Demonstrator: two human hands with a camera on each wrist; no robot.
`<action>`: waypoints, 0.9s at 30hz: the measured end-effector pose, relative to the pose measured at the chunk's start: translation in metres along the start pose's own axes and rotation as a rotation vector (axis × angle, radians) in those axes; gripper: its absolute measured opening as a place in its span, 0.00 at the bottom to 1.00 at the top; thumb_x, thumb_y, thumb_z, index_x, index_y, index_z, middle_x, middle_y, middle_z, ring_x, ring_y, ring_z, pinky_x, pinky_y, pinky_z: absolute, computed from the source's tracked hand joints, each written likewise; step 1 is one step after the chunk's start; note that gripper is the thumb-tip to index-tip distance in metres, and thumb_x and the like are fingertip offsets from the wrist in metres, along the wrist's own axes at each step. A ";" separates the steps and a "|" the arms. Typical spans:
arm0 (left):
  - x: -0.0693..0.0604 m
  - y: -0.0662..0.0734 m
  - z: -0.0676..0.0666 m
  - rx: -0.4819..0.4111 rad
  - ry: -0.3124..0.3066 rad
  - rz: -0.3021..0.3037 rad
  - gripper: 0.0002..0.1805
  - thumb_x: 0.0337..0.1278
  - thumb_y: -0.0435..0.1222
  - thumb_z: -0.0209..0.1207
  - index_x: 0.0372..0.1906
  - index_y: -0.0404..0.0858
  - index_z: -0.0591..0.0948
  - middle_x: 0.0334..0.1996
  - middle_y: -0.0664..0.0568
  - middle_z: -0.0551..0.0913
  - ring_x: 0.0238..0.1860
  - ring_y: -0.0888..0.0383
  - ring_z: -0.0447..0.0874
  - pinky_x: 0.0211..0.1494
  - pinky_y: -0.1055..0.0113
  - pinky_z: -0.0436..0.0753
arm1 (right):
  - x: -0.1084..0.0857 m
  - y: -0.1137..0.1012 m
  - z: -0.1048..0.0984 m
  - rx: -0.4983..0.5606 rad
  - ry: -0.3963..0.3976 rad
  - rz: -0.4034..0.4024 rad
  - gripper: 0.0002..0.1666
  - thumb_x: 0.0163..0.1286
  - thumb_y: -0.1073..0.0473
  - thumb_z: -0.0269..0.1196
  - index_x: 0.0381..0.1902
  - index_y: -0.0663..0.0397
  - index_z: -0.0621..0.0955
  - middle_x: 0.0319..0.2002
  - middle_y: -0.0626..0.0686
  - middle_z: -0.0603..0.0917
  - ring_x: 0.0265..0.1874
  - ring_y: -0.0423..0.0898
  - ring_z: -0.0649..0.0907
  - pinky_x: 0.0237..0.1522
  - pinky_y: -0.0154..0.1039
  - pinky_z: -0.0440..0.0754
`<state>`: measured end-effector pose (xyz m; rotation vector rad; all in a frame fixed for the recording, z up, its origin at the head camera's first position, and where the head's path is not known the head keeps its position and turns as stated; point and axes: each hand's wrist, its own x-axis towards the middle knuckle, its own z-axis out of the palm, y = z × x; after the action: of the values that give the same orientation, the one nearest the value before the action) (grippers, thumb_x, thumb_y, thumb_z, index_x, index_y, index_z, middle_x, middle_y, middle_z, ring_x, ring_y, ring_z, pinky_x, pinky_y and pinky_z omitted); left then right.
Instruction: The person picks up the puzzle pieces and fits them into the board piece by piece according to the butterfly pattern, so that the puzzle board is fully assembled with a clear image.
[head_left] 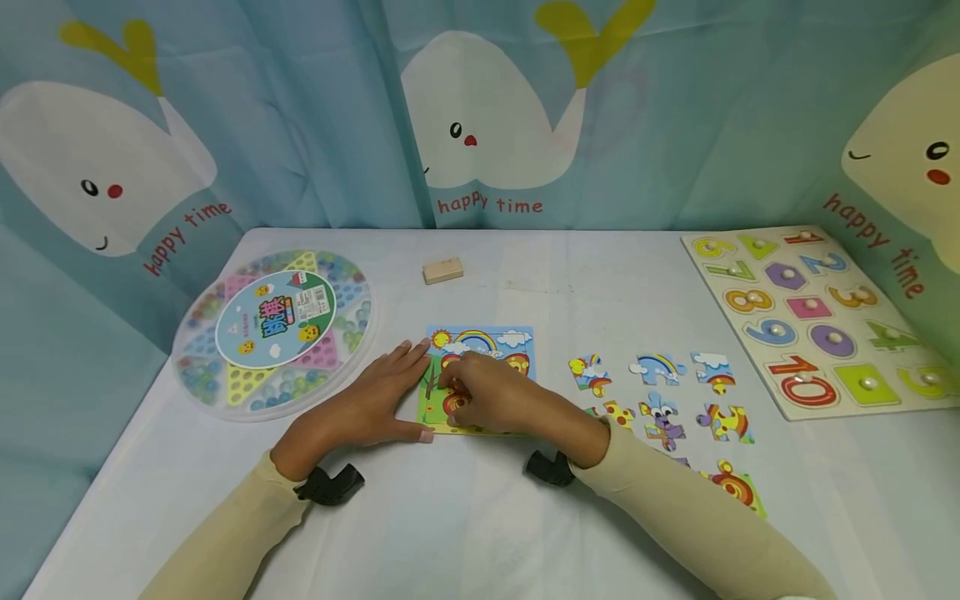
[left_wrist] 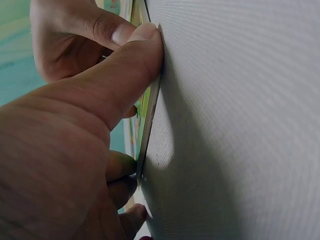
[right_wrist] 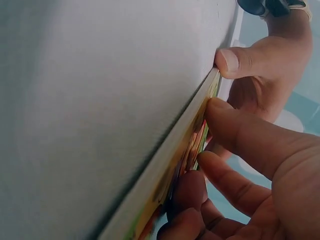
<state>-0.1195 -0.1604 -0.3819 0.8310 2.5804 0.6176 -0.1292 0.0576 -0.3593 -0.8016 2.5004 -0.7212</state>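
A small picture puzzle board [head_left: 495, 340] lies flat on the table, printed with a sun, a rainbow and clouds. My left hand [head_left: 375, 396] rests at its left side, with the thumb against the near left corner and fingers spread along the left edge. Over the middle of the board is my right hand [head_left: 495, 392], its fingers bent down. Thumb and fingertips pinch what looks like a puzzle piece [right_wrist: 200, 135] at the board's surface, mostly hidden by the fingers. In the left wrist view my left thumb [left_wrist: 135, 57] presses the board's edge.
Several loose puzzle pieces [head_left: 660, 421] lie to the right, some partly covered by my right forearm. A round marble game board [head_left: 247, 383] sits at left, a wooden block [head_left: 442, 271] behind, and a number peg board [head_left: 780, 367] at far right. A whale-print curtain [head_left: 337, 125] borders the table.
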 end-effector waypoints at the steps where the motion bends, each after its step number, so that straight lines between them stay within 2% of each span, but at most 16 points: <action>1: 0.000 0.000 0.000 0.000 0.001 0.001 0.57 0.50 0.57 0.67 0.76 0.34 0.52 0.78 0.50 0.42 0.76 0.47 0.33 0.74 0.47 0.43 | 0.000 -0.001 0.001 -0.007 0.000 0.000 0.22 0.59 0.59 0.72 0.51 0.55 0.82 0.34 0.47 0.76 0.36 0.43 0.73 0.36 0.38 0.73; 6: -0.001 -0.001 -0.001 0.005 0.006 0.003 0.57 0.50 0.57 0.68 0.76 0.33 0.52 0.78 0.49 0.43 0.76 0.46 0.34 0.74 0.46 0.44 | 0.000 -0.002 0.003 -0.014 0.016 -0.007 0.21 0.59 0.59 0.72 0.51 0.54 0.82 0.39 0.46 0.76 0.37 0.42 0.74 0.39 0.39 0.74; 10: -0.001 0.000 -0.001 0.007 0.008 0.006 0.57 0.50 0.57 0.68 0.76 0.32 0.52 0.78 0.48 0.43 0.76 0.45 0.34 0.74 0.46 0.44 | 0.001 0.000 0.000 0.011 -0.009 -0.017 0.20 0.60 0.59 0.71 0.50 0.54 0.82 0.38 0.46 0.78 0.38 0.42 0.75 0.39 0.39 0.75; 14: -0.001 0.000 -0.001 0.011 0.009 0.011 0.57 0.51 0.58 0.67 0.76 0.32 0.52 0.78 0.48 0.43 0.76 0.45 0.34 0.74 0.45 0.44 | 0.000 0.003 -0.015 0.057 -0.022 -0.024 0.19 0.62 0.59 0.70 0.51 0.54 0.81 0.38 0.47 0.80 0.38 0.42 0.78 0.40 0.39 0.77; 19: -0.001 0.000 -0.001 0.009 0.005 -0.006 0.58 0.50 0.58 0.68 0.76 0.34 0.52 0.78 0.50 0.42 0.76 0.47 0.33 0.74 0.46 0.43 | -0.008 0.006 -0.037 0.111 0.003 -0.030 0.21 0.62 0.62 0.68 0.54 0.56 0.80 0.43 0.52 0.82 0.34 0.41 0.82 0.39 0.37 0.80; 27: 0.000 0.000 0.000 -0.002 0.007 -0.015 0.58 0.49 0.58 0.68 0.76 0.35 0.52 0.78 0.50 0.42 0.76 0.48 0.33 0.74 0.46 0.44 | -0.020 0.022 -0.045 0.155 -0.004 -0.070 0.19 0.65 0.62 0.66 0.54 0.57 0.81 0.38 0.46 0.81 0.33 0.41 0.80 0.35 0.36 0.80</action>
<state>-0.1194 -0.1602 -0.3816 0.8094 2.5894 0.6195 -0.1464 0.1012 -0.3323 -0.8368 2.3881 -0.9238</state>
